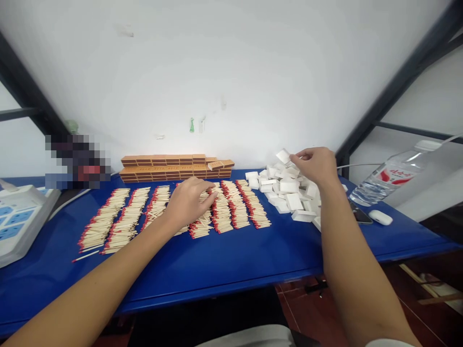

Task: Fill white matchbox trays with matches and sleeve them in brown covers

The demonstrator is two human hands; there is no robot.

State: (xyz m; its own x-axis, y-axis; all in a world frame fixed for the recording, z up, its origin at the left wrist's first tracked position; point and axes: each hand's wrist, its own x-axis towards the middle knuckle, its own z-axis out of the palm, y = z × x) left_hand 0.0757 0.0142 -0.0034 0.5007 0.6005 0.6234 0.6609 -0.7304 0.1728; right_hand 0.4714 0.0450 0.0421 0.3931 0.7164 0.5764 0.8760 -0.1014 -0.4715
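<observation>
Rows of red-tipped matches (238, 207) lie across the blue table. My left hand (190, 202) rests over the middle rows, its thumb and fingers closed on some matches. My right hand (316, 166) pinches a small white matchbox tray (283, 155) by its edge, raised over the back of a pile of similar white trays (289, 187). Part of the pile is hidden behind my right wrist and forearm. Against the wall, orange-brown matchboxes (162, 173) are stacked in a long low row, with one lying askew on top near the right end.
A single match (86, 256) lies apart at front left. On the left stands a white power strip (18, 221) with blue sockets. To the right are a tilted water bottle (390, 173), a phone (361, 214) and a white earbud case (381, 217). The blue table's (231, 262) front edge runs below.
</observation>
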